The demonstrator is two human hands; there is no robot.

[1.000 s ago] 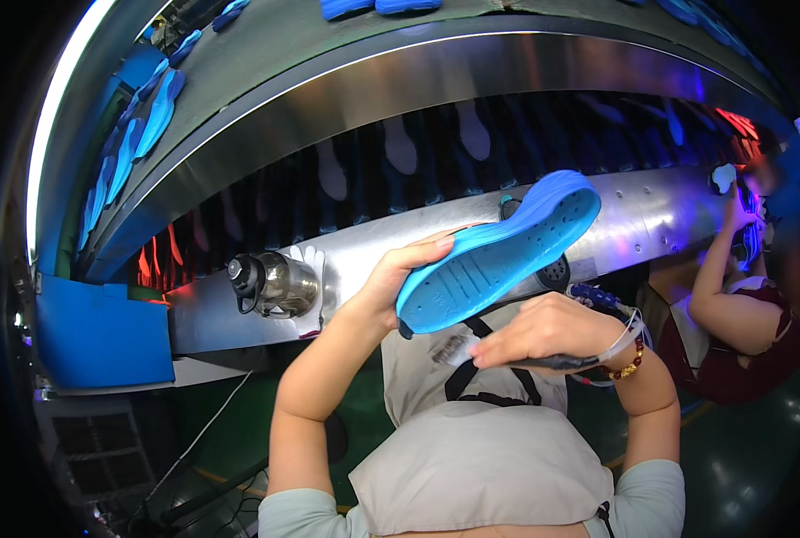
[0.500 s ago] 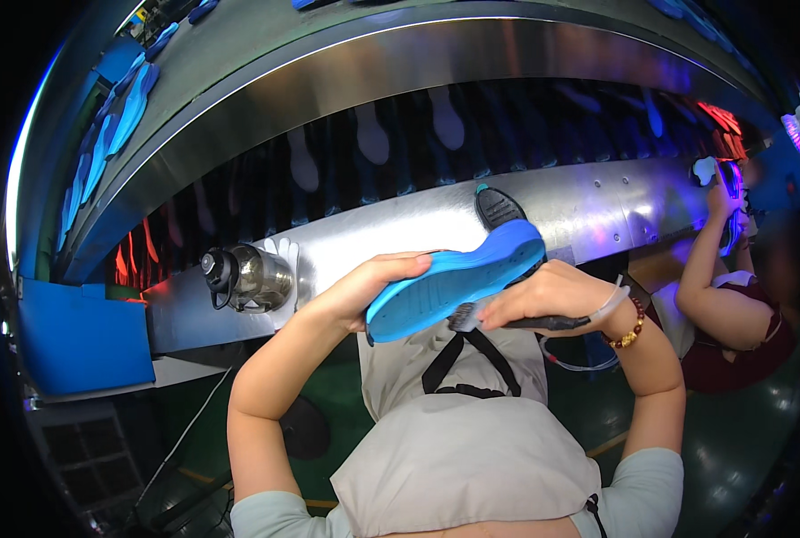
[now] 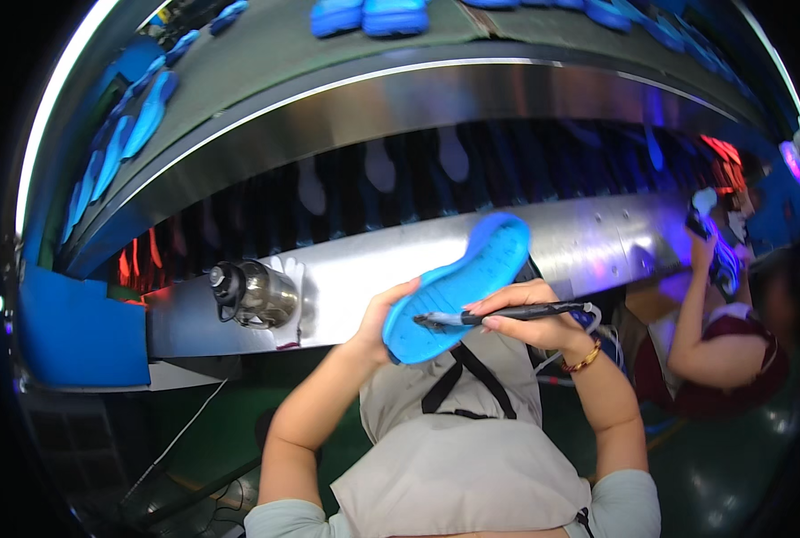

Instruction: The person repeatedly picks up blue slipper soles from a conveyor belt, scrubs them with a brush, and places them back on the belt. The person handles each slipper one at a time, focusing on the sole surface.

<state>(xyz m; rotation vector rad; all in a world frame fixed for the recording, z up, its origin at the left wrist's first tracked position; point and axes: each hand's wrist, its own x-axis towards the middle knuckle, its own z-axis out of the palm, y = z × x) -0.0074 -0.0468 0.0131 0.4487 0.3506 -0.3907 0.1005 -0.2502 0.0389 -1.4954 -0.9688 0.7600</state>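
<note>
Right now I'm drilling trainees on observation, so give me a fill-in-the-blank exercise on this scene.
1. The left hand holds a shoe sole coloured ____.
2. The right hand holds a dark ____ whose tip touches the sole.
3. A metal ____ stands on the shiny ledge to the left.

Missing words: blue; brush; bottle

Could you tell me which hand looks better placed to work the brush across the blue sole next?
Right, probably. The right hand holds the dark brush with its tip on the blue sole, while the left hand grips the sole's heel end.
</note>
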